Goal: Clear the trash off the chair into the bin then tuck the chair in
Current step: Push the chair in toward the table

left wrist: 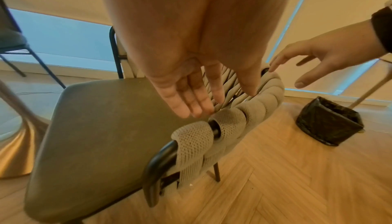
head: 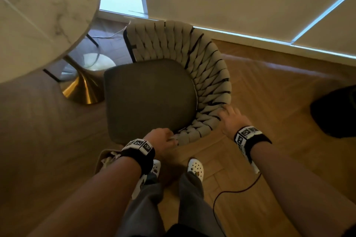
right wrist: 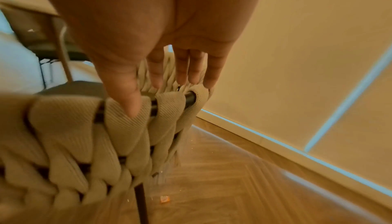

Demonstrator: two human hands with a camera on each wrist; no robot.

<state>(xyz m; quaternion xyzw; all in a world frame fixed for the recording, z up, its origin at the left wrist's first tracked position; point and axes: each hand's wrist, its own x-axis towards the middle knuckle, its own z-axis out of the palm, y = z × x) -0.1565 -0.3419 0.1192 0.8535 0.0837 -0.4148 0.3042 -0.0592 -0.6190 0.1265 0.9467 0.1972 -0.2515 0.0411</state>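
Chair (head: pixel 148 96): I've got it standing on the wood floor (head: pixel 260 90), pulled out from the marble tabletop (head: pixel 38 15); dark seat pad bare, nothing lying on it in any view. Woven beige backrest (head: pixel 208 75) curves round the R side & toward me.
Left hand (head: pixel 161 140): over the near end of the backrest rim. Left-wrist cam: fingers (left wrist: pixel 186 100) straight, released, tips just above the weave; can't tell if they touch yet.
Right hand (head: pixel 231 119): further along the same rim, fingers spread. Right-wrist cam: thumb (right wrist: pixel 129 93) lies on a woven strap, other fingertips at the top edge by the black frame tube (right wrist: pixel 189 99). Flat & relaxed, not clenched, nothing wrapped.
Bin (left wrist: pixel 327 122): black-bagged, on the floor to the R of the chair, well apart from it; clear in left-wrist cam, just a dark blur at the R edge of head cam.
Floor bits: small orange scrap (right wrist: pixel 165 199) by a chair leg, w/ a few white specks near it.
Tabletop base: gold pedestal (head: pixel 82 90) just L of the seat's front edge.
Near my feet: beige bag or basket (head: pixel 105 159) w/ crumpled stuff inside, partly hidden by my L forearm; can't make out what.
Me: white clogs (head: pixel 196 167), grey trousers, black wristbands w/ marker tags, thin cable (head: pixel 231 192) trailing from the R wrist across the floor.
Other: second dark chair (left wrist: pixel 12 40) off by the window, L of frame.
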